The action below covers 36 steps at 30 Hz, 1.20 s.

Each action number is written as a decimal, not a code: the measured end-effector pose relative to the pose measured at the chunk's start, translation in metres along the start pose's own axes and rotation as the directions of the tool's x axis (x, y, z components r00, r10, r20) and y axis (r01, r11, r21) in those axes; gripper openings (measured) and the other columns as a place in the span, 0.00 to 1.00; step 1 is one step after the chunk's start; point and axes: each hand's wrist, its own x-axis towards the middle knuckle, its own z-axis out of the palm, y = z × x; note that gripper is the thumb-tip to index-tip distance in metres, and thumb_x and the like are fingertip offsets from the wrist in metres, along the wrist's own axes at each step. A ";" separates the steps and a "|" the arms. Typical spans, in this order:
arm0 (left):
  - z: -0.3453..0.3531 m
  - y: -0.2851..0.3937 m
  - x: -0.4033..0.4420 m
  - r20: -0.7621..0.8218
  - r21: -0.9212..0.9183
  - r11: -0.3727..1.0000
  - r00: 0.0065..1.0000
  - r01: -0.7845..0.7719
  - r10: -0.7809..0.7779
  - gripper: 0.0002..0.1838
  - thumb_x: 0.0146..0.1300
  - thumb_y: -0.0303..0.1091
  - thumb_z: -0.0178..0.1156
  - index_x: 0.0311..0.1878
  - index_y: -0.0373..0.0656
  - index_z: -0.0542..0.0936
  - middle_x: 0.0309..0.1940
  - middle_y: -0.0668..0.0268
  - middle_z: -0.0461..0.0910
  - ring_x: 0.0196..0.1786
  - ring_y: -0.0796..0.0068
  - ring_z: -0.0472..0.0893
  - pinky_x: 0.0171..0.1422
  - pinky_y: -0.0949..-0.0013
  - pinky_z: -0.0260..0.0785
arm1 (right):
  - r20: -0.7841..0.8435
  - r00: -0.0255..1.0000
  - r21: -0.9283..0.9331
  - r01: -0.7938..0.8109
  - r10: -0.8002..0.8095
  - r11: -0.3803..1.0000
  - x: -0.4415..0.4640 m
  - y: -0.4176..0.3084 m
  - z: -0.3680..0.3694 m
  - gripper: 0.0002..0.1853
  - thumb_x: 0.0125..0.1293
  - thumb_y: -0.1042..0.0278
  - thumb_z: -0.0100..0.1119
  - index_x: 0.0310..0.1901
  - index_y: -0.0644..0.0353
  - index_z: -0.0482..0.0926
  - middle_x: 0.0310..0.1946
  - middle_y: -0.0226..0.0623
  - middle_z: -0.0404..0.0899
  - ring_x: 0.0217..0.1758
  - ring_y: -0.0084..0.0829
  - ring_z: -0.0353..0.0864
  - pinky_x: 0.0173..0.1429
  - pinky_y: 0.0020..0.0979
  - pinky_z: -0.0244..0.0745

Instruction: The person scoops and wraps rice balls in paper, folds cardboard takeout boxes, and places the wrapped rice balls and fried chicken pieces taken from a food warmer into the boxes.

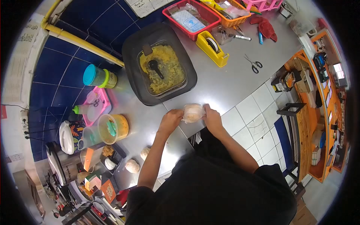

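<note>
Between my two hands is a small clear plastic bag [193,113] with something pale and rounded inside, held over the table's front edge. My left hand [171,120] pinches its left side, and my right hand [213,119] grips the right side near the top corner. What exactly fills the bag is too small to tell. Beyond my hands stands a dark square pan [131,48] of yellow, crumbly food [168,63], with a black scoop [155,69] lying in it. Two pale wrapped bundles [132,166] rest on the table by my left forearm.
To the left are an open plastic tub [125,129] with a green utensil, a pink tray [107,98] and a lidded container [90,75]. At the back sit a red basket [213,18] and a yellow tape dispenser [221,60]. Black scissors [255,67] lie farther right on the steel table [225,80].
</note>
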 end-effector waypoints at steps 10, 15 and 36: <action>0.005 0.011 -0.011 0.100 -0.257 0.947 0.980 0.193 -0.172 0.14 0.62 0.28 0.68 0.50 0.36 0.79 0.44 0.52 0.86 0.50 0.53 0.87 0.55 0.59 0.78 | -0.018 0.976 -0.168 0.211 -0.217 0.963 0.028 0.021 0.011 0.07 0.56 0.76 0.67 0.38 0.60 0.83 0.35 0.46 0.84 0.40 0.51 0.85 0.46 0.47 0.81; 0.009 0.006 -0.015 0.160 -0.856 0.481 0.982 0.189 -0.101 0.08 0.72 0.29 0.66 0.51 0.40 0.80 0.46 0.70 0.85 0.51 0.81 0.80 0.58 0.71 0.72 | 0.010 0.969 0.060 0.245 -0.246 0.968 0.041 0.029 0.008 0.08 0.57 0.79 0.61 0.38 0.61 0.86 0.39 0.49 0.85 0.41 0.49 0.87 0.48 0.44 0.83; -0.007 0.021 0.002 -0.012 -0.683 0.691 0.942 0.237 -0.336 0.22 0.59 0.20 0.68 0.58 0.36 0.79 0.51 0.62 0.85 0.54 0.72 0.83 0.62 0.67 0.75 | 0.597 0.801 0.784 -0.569 -0.046 0.248 0.060 -0.023 0.004 0.30 0.77 0.45 0.49 0.66 0.64 0.75 0.61 0.40 0.80 0.63 0.34 0.80 0.66 0.40 0.75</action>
